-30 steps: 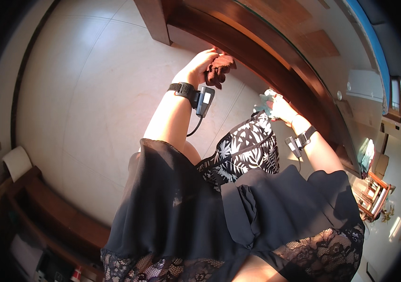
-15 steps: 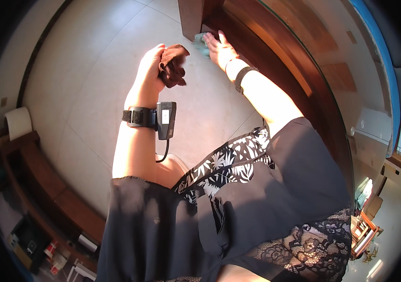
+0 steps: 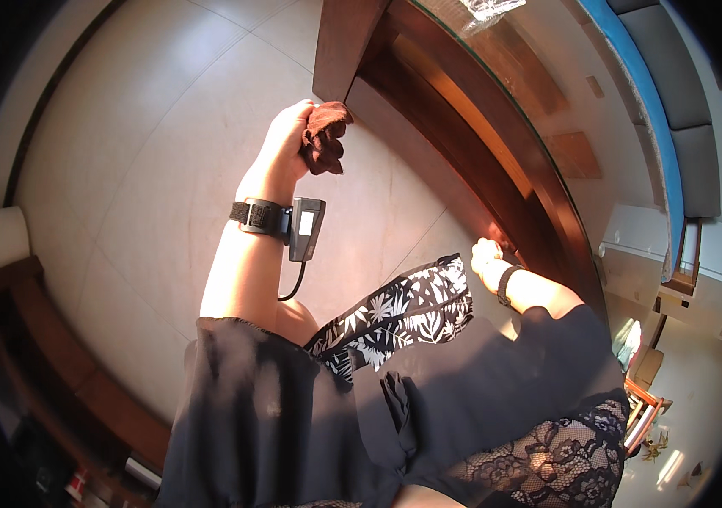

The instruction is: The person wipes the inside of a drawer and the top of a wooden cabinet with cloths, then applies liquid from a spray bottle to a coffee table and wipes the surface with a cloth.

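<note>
My left hand (image 3: 283,146) is closed around a crumpled dark brown cloth (image 3: 325,144), held above the pale tiled floor. My right hand (image 3: 488,254) is low at the right, its fingers curled, beside the lower side of a dark reddish-brown wooden table (image 3: 454,127) with a glass top. Whatever lies inside those right fingers is hidden from this view. A black strap with a small box (image 3: 306,229) and a cable sits on my left wrist; another dark band (image 3: 509,285) is around my right wrist.
The table's thick wooden leg (image 3: 344,46) stands just beyond my left hand. A long brown wooden bench (image 3: 73,339) runs along the left. Grey cushions edged in blue (image 3: 674,169) lie at the far right. Pale floor tiles (image 3: 166,169) spread between bench and table.
My right hand has drawn back from near the table leg toward me along the table's side; the pale green cloth seen there earlier no longer shows. My left hand has shifted slightly right and nearer.
</note>
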### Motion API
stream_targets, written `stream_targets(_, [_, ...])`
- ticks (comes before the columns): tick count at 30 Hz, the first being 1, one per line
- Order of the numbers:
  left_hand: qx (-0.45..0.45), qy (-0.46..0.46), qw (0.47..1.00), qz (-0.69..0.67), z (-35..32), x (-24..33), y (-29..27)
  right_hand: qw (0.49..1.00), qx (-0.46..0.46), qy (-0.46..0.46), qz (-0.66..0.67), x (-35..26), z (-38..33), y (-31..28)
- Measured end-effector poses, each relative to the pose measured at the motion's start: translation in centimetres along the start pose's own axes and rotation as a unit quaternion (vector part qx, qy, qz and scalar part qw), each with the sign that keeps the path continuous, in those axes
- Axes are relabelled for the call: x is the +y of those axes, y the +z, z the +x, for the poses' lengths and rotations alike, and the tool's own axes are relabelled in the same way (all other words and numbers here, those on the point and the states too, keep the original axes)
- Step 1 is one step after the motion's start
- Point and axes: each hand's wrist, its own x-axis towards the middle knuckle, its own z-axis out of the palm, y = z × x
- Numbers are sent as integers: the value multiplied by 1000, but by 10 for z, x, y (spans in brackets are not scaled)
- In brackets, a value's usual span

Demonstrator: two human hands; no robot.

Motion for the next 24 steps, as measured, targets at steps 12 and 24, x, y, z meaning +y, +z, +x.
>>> stream_targets(12, [18, 70, 992, -100, -28, 6, 40, 642, 762, 68, 51, 115, -73, -374])
stream_targets(24, [60, 123, 967, -214, -12, -3, -7, 938, 286, -6, -198, 110, 46, -354])
